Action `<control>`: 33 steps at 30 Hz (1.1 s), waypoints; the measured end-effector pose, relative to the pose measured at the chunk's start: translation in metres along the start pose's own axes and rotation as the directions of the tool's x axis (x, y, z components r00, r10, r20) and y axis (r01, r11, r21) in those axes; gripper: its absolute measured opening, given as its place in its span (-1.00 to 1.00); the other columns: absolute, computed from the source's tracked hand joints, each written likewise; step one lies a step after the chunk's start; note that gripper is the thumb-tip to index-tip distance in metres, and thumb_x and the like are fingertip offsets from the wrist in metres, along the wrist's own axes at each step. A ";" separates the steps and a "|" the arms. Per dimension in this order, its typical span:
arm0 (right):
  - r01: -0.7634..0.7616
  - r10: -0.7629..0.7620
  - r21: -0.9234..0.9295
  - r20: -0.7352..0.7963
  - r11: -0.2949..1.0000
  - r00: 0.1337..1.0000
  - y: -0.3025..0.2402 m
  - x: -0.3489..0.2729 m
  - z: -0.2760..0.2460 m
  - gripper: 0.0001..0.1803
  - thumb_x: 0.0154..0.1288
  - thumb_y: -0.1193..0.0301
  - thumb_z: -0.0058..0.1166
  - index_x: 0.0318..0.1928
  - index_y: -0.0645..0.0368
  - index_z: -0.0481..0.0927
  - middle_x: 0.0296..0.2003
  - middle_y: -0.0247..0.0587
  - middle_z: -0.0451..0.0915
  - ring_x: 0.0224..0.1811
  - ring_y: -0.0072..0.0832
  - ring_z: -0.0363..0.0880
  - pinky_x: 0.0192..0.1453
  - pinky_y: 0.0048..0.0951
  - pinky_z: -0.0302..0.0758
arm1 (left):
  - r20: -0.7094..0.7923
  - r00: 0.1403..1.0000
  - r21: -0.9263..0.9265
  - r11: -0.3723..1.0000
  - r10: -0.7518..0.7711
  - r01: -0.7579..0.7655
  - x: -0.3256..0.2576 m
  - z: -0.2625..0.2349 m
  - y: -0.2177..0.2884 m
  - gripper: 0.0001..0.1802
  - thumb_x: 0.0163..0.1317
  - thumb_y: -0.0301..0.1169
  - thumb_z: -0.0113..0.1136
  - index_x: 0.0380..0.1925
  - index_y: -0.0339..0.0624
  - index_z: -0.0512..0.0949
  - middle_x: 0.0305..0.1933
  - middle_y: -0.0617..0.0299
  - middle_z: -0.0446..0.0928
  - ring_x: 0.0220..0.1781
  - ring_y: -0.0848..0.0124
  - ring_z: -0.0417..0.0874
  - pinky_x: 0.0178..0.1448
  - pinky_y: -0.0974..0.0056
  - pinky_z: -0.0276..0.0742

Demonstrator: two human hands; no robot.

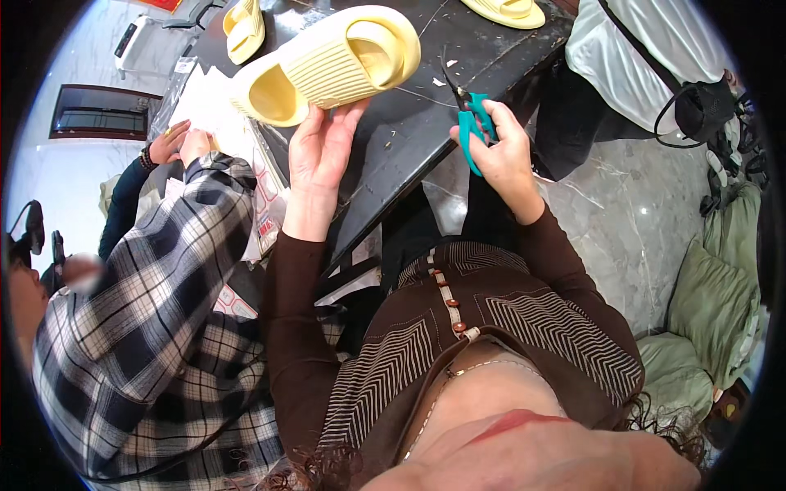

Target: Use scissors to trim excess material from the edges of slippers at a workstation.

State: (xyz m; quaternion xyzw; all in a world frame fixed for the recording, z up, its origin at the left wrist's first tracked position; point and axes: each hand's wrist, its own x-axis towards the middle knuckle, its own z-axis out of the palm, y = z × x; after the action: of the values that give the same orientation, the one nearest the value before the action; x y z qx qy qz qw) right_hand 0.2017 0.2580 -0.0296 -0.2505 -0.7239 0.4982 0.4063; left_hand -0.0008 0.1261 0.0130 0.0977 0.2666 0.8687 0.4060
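My left hand [318,146] holds a pale yellow ribbed slide sandal [327,64] from below, lifted over a dark table [426,114]. My right hand [505,151] grips small teal-handled scissors [472,123], with the dark blades pointing up toward the table edge. A thin thread runs across the table between sandal and scissors. The two hands are apart, the scissors to the right of the sandal.
Two more yellow sandals [244,29] [508,10] lie on the table's far side. A person in a plaid shirt [155,303] sits close on my left, hands on white paper sheets [209,102]. White and green bags [696,303] lie on the marble floor at right.
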 end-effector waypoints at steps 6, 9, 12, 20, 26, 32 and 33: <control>0.077 -0.076 -0.143 0.013 0.987 0.997 -0.008 0.010 -0.003 -0.58 0.05 0.44 0.39 -0.09 0.28 0.54 -0.28 -0.29 0.51 -0.36 -0.62 0.46 -0.30 -0.56 0.45 | -0.018 1.000 0.012 1.000 0.000 0.000 -0.001 0.001 -0.002 -0.50 0.41 -0.41 0.00 0.32 -0.22 0.23 0.38 0.05 0.27 0.44 0.05 0.21 0.54 -0.24 0.04; 0.106 -0.106 -0.158 0.008 0.982 0.994 -0.013 0.014 -0.004 -0.58 0.03 0.45 0.39 -0.09 0.28 0.54 -0.28 -0.28 0.52 -0.36 -0.61 0.47 -0.32 -0.55 0.45 | -0.027 1.000 0.032 0.999 -0.002 0.003 -0.001 -0.002 0.001 -0.49 0.39 -0.42 0.02 0.32 -0.22 0.23 0.39 0.04 0.26 0.44 0.05 0.22 0.54 -0.24 0.04; 0.140 -0.141 -0.175 0.005 0.975 0.990 -0.015 0.017 -0.004 -0.58 0.03 0.45 0.39 -0.10 0.29 0.54 -0.28 -0.26 0.53 -0.37 -0.61 0.47 -0.33 -0.55 0.45 | -0.022 1.000 0.045 0.999 0.002 -0.001 -0.001 -0.003 0.001 -0.47 0.37 -0.44 0.04 0.32 -0.22 0.23 0.39 0.04 0.26 0.44 0.05 0.23 0.53 -0.24 0.05; 0.165 -0.164 -0.194 0.022 0.967 0.986 -0.019 0.021 -0.008 -0.58 0.03 0.49 0.38 -0.09 0.31 0.54 -0.27 -0.23 0.55 -0.35 -0.60 0.51 -0.29 -0.55 0.50 | -0.016 1.000 0.059 0.998 0.011 -0.010 0.001 -0.012 0.003 -0.43 0.32 -0.48 0.09 0.33 -0.23 0.22 0.37 0.04 0.29 0.42 0.05 0.26 0.51 -0.24 0.10; 0.151 -0.142 -0.198 0.055 0.969 0.988 -0.018 0.022 -0.012 -0.59 0.05 0.54 0.34 -0.06 0.33 0.53 -0.25 -0.21 0.57 -0.30 -0.60 0.56 -0.23 -0.55 0.54 | 0.064 0.998 0.077 0.997 -0.005 0.000 0.003 -0.019 0.005 -0.43 0.32 -0.48 0.10 0.32 -0.23 0.23 0.36 0.03 0.31 0.41 0.06 0.28 0.51 -0.23 0.11; 0.166 -0.157 -0.173 0.068 0.971 0.985 -0.015 0.021 -0.013 -0.58 0.06 0.54 0.34 -0.04 0.34 0.53 -0.24 -0.19 0.58 -0.32 -0.59 0.57 -0.26 -0.55 0.54 | 0.055 0.998 0.084 0.996 0.007 -0.011 0.004 -0.019 0.007 -0.43 0.32 -0.48 0.10 0.33 -0.23 0.23 0.36 0.03 0.32 0.41 0.06 0.29 0.51 -0.24 0.11; 0.174 -0.166 -0.155 0.066 0.973 0.984 -0.015 0.021 -0.013 -0.58 0.05 0.54 0.34 -0.04 0.34 0.53 -0.25 -0.19 0.59 -0.33 -0.59 0.57 -0.27 -0.55 0.54 | 0.056 0.998 0.093 0.995 0.013 -0.018 0.005 -0.020 0.008 -0.43 0.32 -0.48 0.10 0.33 -0.24 0.22 0.36 0.03 0.31 0.41 0.06 0.29 0.51 -0.24 0.11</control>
State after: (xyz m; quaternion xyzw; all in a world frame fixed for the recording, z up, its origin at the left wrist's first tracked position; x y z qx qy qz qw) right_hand 0.2021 0.2755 -0.0067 -0.2063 -0.7907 0.4083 0.4069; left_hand -0.0168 0.1182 0.0001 0.1428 0.2948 0.8552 0.4016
